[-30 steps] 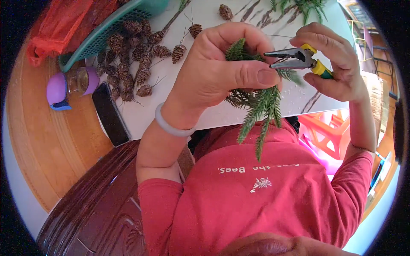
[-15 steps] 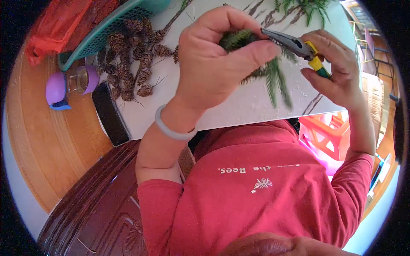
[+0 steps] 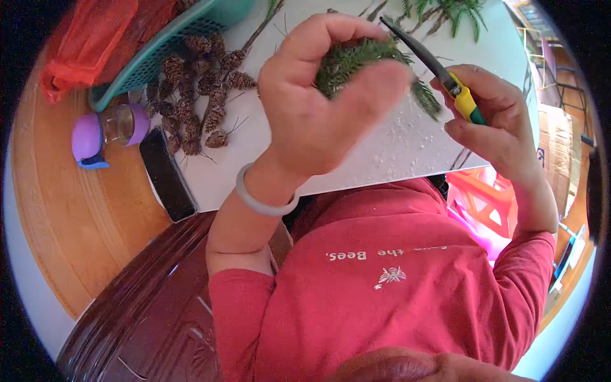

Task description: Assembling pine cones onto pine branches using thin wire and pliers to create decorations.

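Observation:
My left hand (image 3: 312, 95), with a pale band on its wrist, holds a green pine sprig (image 3: 363, 57). Its index finger curves over the sprig while the blurred thumb stands away in front. Where the fingers grip the stem is hidden. In my right hand (image 3: 499, 108) are long-nose pliers (image 3: 428, 56) with yellow and green handles. The plier tips point up and left, close to the left fingertips and the sprig's upper edge. Pale crumbs (image 3: 407, 137) are scattered on the white tabletop (image 3: 356, 167) beneath both hands.
Several brown pine cones (image 3: 191, 114) with wire stems lie left of my left hand, beside a teal basket (image 3: 159, 54) and a red bag (image 3: 95, 44). A dark phone (image 3: 167, 175) and a purple-capped bottle (image 3: 87, 137) lie at left. More green sprigs (image 3: 461, 13) lie at the far side.
The pliers have turned more upright, their tips moving slightly up and left. My left thumb has swung away from the fingers, and the sprig has turned, its hanging needles shifting upward.

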The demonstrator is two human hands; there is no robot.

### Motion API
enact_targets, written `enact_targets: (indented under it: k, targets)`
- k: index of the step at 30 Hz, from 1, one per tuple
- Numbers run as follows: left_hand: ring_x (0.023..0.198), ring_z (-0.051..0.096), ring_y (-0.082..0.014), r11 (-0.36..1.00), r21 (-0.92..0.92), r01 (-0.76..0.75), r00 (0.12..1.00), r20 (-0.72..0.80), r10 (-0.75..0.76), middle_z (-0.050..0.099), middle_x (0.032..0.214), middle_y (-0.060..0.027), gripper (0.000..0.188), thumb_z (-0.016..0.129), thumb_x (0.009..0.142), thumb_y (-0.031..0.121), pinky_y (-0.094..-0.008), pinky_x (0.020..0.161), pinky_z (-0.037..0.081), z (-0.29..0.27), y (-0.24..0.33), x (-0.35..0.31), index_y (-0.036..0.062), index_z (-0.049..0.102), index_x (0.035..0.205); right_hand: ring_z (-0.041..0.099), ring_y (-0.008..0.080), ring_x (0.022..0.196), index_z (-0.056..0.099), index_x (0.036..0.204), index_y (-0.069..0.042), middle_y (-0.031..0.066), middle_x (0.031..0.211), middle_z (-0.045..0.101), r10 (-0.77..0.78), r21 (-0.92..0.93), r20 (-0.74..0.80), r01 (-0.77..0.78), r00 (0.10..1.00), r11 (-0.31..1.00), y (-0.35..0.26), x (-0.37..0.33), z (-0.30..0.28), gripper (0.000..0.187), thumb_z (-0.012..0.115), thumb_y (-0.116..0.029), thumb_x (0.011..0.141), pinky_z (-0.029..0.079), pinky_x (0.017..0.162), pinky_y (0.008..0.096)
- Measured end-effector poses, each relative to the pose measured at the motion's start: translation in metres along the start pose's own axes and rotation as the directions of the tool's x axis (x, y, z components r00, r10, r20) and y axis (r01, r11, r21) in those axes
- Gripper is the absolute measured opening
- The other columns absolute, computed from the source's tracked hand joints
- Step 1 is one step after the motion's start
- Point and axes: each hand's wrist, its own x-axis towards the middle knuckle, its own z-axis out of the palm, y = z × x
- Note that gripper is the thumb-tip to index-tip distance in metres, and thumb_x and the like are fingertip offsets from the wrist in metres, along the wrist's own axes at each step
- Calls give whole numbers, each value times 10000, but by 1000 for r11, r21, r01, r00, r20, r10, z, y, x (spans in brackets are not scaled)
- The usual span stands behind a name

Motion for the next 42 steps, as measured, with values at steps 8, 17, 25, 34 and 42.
enact_targets:
  k: [8,17,25,34,42]
  targets:
    - [689,510,-103,574,-651,498,867,345,-361,589,902,-107,167,600,778,149,-245,655,413,-8,11,10,-10,573,822,462,105,817,544,1030,39,46,924,526,-225,-244,143,254,964,936,-1,2,-10,413,613,14,624,352,740,210]
    - [808,547,-165,403,-607,685,729,566,-386,563,982,-142,369,693,701,142,-273,708,448,-8,24,10,3,493,978,483,165,793,523,1030,67,101,920,519,-377,-394,335,492,864,777,-7,4,-14,462,637,0,588,369,709,244]
    - [796,524,-185,995,-101,-9,931,363,45,505,926,-85,476,755,634,149,-279,726,438,-9,-4,-3,30,448,979,478,92,652,559,993,23,55,819,540,-453,-383,108,457,885,803,5,-1,-2,381,647,6,622,360,541,206]
    - [729,491,-232,410,677,-612,733,291,614,522,766,-41,412,811,547,134,-327,692,404,-12,10,0,97,495,807,435,65,638,557,990,26,31,801,522,-302,-179,49,305,952,935,4,-5,7,375,647,11,626,330,545,191]
    - [790,522,-204,864,208,-459,881,232,412,559,919,-91,172,628,737,147,-318,734,431,-8,7,4,38,526,822,434,76,624,558,982,29,31,781,519,-422,-305,64,421,904,854,4,-1,-5,384,652,3,610,325,533,201]
